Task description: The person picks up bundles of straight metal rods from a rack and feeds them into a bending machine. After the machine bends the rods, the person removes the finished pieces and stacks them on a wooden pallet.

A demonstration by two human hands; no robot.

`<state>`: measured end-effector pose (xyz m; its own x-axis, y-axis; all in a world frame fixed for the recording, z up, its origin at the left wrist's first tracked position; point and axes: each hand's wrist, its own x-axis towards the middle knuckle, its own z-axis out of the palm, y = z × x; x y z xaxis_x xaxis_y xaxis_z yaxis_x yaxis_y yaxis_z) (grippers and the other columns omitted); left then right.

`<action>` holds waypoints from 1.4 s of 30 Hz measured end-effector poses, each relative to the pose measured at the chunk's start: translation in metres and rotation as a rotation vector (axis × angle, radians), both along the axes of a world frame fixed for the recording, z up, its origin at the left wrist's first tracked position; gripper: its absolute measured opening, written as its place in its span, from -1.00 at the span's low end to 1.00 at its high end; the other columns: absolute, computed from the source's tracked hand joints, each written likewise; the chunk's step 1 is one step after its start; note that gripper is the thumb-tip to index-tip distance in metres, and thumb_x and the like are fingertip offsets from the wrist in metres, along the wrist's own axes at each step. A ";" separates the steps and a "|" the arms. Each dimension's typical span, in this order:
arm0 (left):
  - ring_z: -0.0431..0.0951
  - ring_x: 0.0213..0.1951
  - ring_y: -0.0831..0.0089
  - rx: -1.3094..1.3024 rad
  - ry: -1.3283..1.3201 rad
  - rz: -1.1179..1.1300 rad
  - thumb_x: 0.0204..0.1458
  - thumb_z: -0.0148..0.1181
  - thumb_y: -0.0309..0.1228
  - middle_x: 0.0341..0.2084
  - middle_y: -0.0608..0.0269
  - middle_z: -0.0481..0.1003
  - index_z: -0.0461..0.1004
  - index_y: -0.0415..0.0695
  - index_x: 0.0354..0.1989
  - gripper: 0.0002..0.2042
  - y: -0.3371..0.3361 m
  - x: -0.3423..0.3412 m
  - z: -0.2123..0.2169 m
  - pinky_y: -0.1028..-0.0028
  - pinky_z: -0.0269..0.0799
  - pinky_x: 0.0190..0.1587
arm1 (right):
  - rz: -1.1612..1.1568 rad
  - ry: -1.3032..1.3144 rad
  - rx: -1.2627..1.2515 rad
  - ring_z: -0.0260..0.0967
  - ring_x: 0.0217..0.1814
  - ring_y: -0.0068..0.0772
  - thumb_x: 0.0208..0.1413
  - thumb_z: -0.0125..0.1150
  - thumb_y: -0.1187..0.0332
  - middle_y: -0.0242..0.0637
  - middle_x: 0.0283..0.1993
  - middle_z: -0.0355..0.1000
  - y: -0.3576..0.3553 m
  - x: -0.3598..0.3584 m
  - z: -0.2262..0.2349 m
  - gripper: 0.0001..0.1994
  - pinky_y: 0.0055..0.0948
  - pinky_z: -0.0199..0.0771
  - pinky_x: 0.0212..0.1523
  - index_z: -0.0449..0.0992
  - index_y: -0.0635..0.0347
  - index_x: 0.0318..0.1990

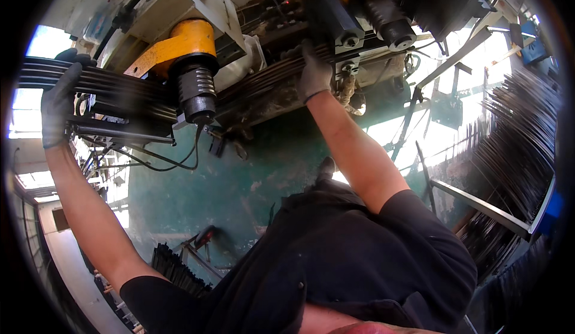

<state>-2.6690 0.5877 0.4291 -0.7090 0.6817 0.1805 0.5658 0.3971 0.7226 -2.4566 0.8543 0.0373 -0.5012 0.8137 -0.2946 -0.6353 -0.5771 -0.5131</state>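
A bundle of long dark metal rods [129, 88] runs across the machine from the far left to the middle. My left hand [58, 103], in a grey glove, is wrapped round the bundle near its left end. Further right, my gloved right hand [314, 78] grips the same rods beside a black machine block [335, 23]; its fingertips are partly hidden in shadow. Between my hands, a yellow machine arm [179, 43] with a ribbed black cylinder [196, 88] hangs in front of the rods and covers part of them.
Another yellow head with a black cylinder [389, 23] stands at the upper right. A large stack of thin rods [518, 130] rests by a metal frame [479, 205] on the right. A loose cable [179, 165] hangs below the machine over the green floor [168, 202]. More dark rods [173, 268] lie lower left.
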 end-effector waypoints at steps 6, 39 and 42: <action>0.59 -0.07 0.48 -0.085 0.127 0.089 0.17 0.20 -0.35 -0.12 0.18 0.60 0.50 -0.20 0.08 -0.67 -0.009 0.007 0.000 0.48 0.44 0.05 | -0.004 0.084 -0.086 0.43 -0.34 -0.45 0.19 0.25 0.32 -0.35 -0.37 0.50 -0.005 -0.004 0.006 -0.82 -0.38 0.41 -0.25 0.48 0.22 -0.17; 0.51 -0.01 0.12 0.348 -1.777 -0.099 0.13 0.01 -0.53 -0.09 0.01 0.52 0.45 -0.19 0.02 -0.72 -0.014 0.510 -0.476 0.10 0.42 0.15 | -1.060 -1.199 0.250 0.24 -0.71 -0.61 0.19 0.30 0.12 -0.42 -0.62 0.38 -0.033 0.798 0.058 -0.69 -0.55 0.22 -0.67 0.51 0.21 -0.34; 0.52 -0.01 0.13 0.091 -1.826 -0.099 0.16 -0.01 -0.53 -0.04 -0.04 0.50 0.43 -0.25 0.08 -0.69 0.020 0.563 -0.496 0.12 0.44 0.12 | -1.070 -1.372 0.237 0.24 -0.73 -0.62 0.16 0.34 0.11 -0.45 -0.64 0.37 -0.010 0.879 0.061 -0.70 -0.54 0.22 -0.68 0.53 0.18 -0.36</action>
